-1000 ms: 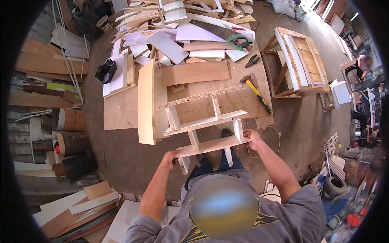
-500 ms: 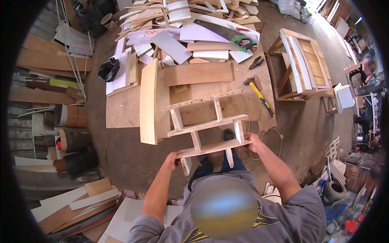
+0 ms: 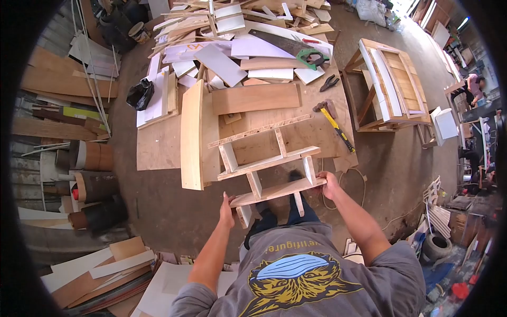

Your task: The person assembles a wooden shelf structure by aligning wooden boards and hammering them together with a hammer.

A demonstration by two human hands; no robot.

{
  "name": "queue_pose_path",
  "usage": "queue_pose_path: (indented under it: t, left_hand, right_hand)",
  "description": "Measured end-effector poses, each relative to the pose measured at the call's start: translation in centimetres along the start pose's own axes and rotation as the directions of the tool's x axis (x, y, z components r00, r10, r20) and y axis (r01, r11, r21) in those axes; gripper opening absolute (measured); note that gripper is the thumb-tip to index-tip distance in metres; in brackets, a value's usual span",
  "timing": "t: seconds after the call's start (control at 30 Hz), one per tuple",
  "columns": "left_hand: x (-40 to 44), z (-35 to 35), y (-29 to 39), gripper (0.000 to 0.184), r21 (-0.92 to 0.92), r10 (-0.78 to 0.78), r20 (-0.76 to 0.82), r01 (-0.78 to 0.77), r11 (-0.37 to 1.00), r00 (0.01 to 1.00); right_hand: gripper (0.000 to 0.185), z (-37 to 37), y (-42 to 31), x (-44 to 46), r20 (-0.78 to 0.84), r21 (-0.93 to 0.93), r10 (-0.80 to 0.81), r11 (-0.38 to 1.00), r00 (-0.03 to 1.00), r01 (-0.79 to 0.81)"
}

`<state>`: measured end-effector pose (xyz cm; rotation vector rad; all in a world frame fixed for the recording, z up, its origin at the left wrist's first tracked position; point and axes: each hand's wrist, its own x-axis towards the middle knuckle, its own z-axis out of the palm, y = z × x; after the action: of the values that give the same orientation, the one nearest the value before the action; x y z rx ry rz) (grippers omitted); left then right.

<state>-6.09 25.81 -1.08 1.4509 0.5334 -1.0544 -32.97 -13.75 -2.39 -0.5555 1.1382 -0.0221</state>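
Observation:
A stepped wooden frame of long slats joined by short upright blocks spans from the workbench edge toward my body. My right hand is closed around the right end of its nearest slat. At that slat's left end, my left hand is open, its fingers stretched out and its palm side close to the wood; whether it touches is hard to tell. A tall pale wooden panel stands on edge left of the frame. Behind the frame lies a brown board on the workbench.
A yellow-handled hammer, pliers and a green-handled saw lie toward the bench's right. Board offcuts pile at the back. A wooden frame piece stands right. Another person is at the far right.
My left hand has loosened from the slat's end and straightened its fingers. My right hand keeps its hold. The view has shifted slightly, and the frame stays nearly in place.

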Motion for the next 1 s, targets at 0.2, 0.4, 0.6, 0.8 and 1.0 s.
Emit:
queue_pose_path:
  t: [0.2,0.4,0.6,0.8,1.0]
  left_hand:
    - [1.9,-4.1,-5.2,0.070,0.377,0.425,0.250,-0.492,0.785,0.870]
    - [-3.3,-3.3,-1.2,0.054,0.376,0.423,0.402,-0.568,0.733,0.812]
    - [-7.1,-1.4,4.1,0.036,0.372,0.656,0.430,-0.784,0.497,0.620]
    - [-3.4,0.3,6.8,0.028,0.404,0.815,0.324,-0.849,0.340,0.481]
    - [-4.2,3.2,9.4,0.033,0.052,0.745,0.194,-0.765,0.641,0.638]
  right_hand:
    - [0.033,0.2,0.1,-1.3,0.008,0.005,-0.046,0.999,0.999,0.046]
    - [0.040,1.2,-2.1,-4.2,-0.010,-0.046,-0.100,0.994,0.995,0.099]
    - [0.085,4.1,-6.0,-8.0,0.048,-0.247,-0.164,0.954,0.985,0.171]
    - [0.076,5.3,-8.4,-10.0,0.203,-0.450,-0.372,0.786,0.906,0.423]
    - [0.061,11.0,-12.5,-14.4,0.173,-0.958,-0.711,0.041,0.682,0.285]
